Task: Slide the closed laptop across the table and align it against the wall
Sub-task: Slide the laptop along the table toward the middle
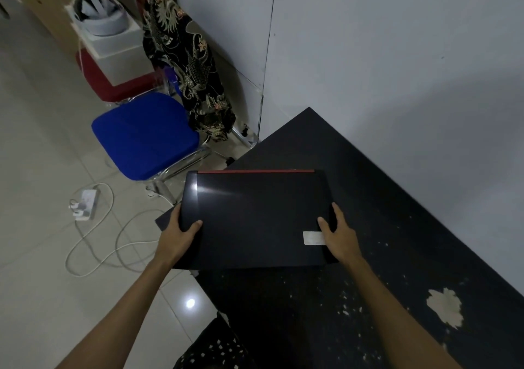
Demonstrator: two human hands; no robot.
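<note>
Fingers of both my hands clamp the closed laptop (256,218) by its short sides: my left hand (177,237) wraps the left edge with the thumb lying on the lid and the other fingers curled underneath, and my right hand (338,237) grips the right edge the same way, thumb on top just beside a pale rectangular sticker (313,238). Between my palms the lid is smooth, matte black with a faint sheen near the left side, its corners cut at an angle, and a thin red strip (255,171) runs along the far edge. The laptop's left part overhangs the table's left edge, so that side sits above the floor, while the right part lies over the table (382,198). Beyond my right hand the dark tabletop stretches bare toward the grey wall (397,57), which it meets along a long diagonal line; the laptop sits well apart from that line and skewed to it. The tabletop is black and worn, speckled with pale chips and one large flaked patch (445,306) nearer my right forearm. Out past my left hand lie glossy pale floor tiles (42,156), a white cable (93,252) and a blue padded chair (144,136).
</note>
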